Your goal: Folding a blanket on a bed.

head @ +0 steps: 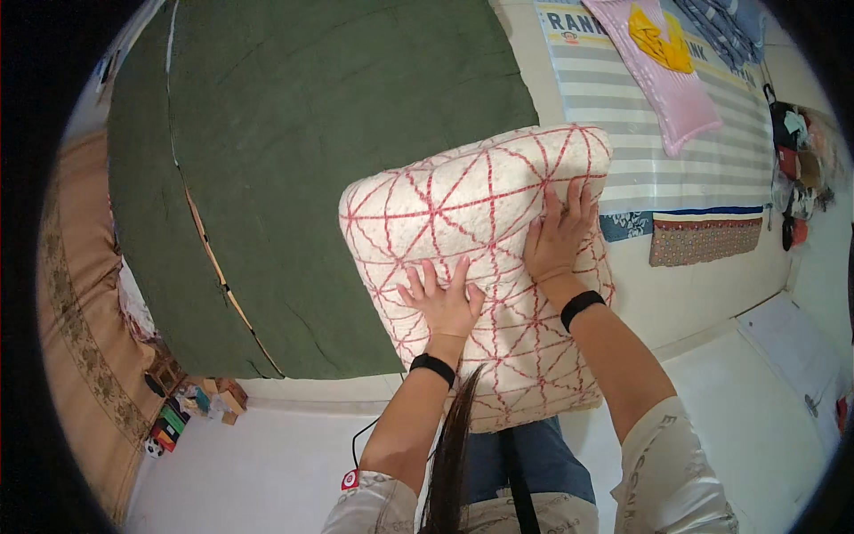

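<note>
A thick folded blanket [467, 193], cream with red crossing lines, lies before me, over the near right corner of a dark green mattress or bed cover [320, 100]. My left hand [444, 304] rests flat on its middle, fingers spread. Further up and to the right, my right hand [560, 233] presses on the blanket near its right side, fingers slightly apart. Neither hand grips anything that I can see. A black band circles each wrist. The blanket's underside is hidden.
At the upper right a striped mat [600, 100] holds a pink pillow [687, 110], a yellow cloth [657, 40] and folded blue fabric [727, 27]. A brown patterned mat [707, 237] lies below it. Brown curtain-like fabric [87, 300] and small boxes [230, 397] are at the left.
</note>
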Demonstrator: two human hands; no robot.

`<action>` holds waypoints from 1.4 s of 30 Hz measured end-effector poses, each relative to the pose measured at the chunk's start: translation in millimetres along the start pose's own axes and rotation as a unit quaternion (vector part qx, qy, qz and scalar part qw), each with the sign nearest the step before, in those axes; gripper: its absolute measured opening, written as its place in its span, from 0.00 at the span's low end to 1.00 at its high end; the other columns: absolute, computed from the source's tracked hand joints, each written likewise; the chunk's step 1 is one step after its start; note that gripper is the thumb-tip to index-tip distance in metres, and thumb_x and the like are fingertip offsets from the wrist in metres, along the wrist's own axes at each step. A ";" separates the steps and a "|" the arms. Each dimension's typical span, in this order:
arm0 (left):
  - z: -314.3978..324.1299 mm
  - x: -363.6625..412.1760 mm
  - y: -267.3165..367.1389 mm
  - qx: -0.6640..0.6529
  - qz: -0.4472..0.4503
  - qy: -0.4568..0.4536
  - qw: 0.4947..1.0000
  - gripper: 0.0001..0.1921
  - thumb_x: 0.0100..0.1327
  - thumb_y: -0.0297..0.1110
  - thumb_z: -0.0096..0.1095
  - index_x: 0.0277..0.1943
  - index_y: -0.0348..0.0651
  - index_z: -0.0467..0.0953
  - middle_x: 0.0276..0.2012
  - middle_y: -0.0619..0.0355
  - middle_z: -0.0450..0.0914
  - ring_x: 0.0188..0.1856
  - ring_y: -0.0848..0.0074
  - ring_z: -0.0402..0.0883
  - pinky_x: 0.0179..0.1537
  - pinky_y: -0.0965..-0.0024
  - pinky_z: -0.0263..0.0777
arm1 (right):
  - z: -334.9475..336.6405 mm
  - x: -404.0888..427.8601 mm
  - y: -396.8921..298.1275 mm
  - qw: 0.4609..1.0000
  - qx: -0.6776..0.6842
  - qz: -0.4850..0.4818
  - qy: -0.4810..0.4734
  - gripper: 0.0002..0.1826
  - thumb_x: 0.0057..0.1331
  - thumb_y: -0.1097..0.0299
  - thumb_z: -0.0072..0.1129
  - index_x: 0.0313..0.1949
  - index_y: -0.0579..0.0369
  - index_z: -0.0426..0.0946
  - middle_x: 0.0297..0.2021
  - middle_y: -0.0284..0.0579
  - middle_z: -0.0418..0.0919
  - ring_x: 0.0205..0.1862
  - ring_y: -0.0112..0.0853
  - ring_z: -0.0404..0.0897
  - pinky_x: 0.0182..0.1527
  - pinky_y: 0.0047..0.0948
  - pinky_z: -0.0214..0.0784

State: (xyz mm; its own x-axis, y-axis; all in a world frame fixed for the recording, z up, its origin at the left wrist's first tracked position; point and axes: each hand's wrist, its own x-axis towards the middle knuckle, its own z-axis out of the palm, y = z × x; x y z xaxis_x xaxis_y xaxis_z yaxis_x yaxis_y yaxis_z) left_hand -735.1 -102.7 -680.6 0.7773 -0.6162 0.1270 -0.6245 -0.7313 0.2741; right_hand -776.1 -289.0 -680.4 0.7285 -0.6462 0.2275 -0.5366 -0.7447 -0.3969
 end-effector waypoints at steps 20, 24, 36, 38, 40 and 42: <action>-4.3 2.5 2.5 0.009 -0.003 0.010 1.000 0.24 0.49 0.39 0.50 0.53 0.59 0.66 0.63 0.48 0.42 0.64 0.51 0.36 0.58 0.46 0.26 | 9.6 1.3 6.7 1.000 0.012 0.001 0.028 0.27 0.53 0.66 0.42 0.56 0.42 0.60 0.60 0.48 0.49 0.62 0.49 0.44 0.59 0.56 0.34; -3.3 2.7 5.2 0.009 -0.001 0.023 1.000 0.24 0.49 0.39 0.50 0.54 0.60 0.65 0.63 0.48 0.44 0.64 0.52 0.36 0.58 0.46 0.27 | 8.2 1.1 8.6 1.000 0.019 -0.003 0.024 0.27 0.53 0.66 0.42 0.56 0.41 0.60 0.60 0.48 0.48 0.63 0.48 0.44 0.59 0.55 0.34; -8.6 9.7 11.8 0.034 -0.020 0.021 0.999 0.25 0.50 0.39 0.48 0.55 0.55 0.65 0.61 0.48 0.47 0.63 0.51 0.40 0.59 0.45 0.30 | 2.1 5.5 10.1 1.000 0.023 -0.014 -0.002 0.28 0.54 0.65 0.44 0.57 0.43 0.58 0.60 0.50 0.48 0.62 0.49 0.44 0.58 0.56 0.34; -18.5 9.4 17.6 0.033 -0.030 0.025 0.999 0.24 0.51 0.38 0.48 0.55 0.52 0.64 0.61 0.48 0.48 0.63 0.54 0.42 0.60 0.48 0.32 | -6.1 1.3 5.1 1.000 0.028 -0.007 -0.010 0.28 0.54 0.64 0.46 0.57 0.39 0.58 0.59 0.48 0.49 0.62 0.47 0.44 0.59 0.56 0.34; -28.9 15.3 24.3 -0.004 -0.052 0.010 0.999 0.24 0.51 0.36 0.48 0.54 0.51 0.65 0.61 0.48 0.48 0.63 0.54 0.42 0.60 0.51 0.34 | -17.0 4.2 6.8 0.998 0.060 -0.006 -0.027 0.29 0.54 0.65 0.48 0.57 0.34 0.58 0.59 0.46 0.49 0.63 0.45 0.44 0.59 0.55 0.34; -40.6 23.8 28.3 -0.069 -0.087 0.006 0.994 0.21 0.53 0.29 0.47 0.52 0.48 0.66 0.59 0.50 0.53 0.60 0.61 0.50 0.58 0.61 0.46 | -33.2 7.1 16.3 0.994 0.088 -0.029 -0.058 0.29 0.53 0.66 0.48 0.57 0.35 0.58 0.60 0.45 0.49 0.63 0.45 0.43 0.59 0.55 0.34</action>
State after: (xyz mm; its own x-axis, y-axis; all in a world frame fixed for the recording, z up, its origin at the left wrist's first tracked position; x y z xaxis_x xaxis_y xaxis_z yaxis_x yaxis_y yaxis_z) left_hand -731.2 -126.2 -631.1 0.8742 -0.4794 0.0768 -0.4643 -0.7792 0.4211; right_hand -793.9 -311.3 -655.7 0.8053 -0.5722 0.1552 -0.4170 -0.7327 -0.5379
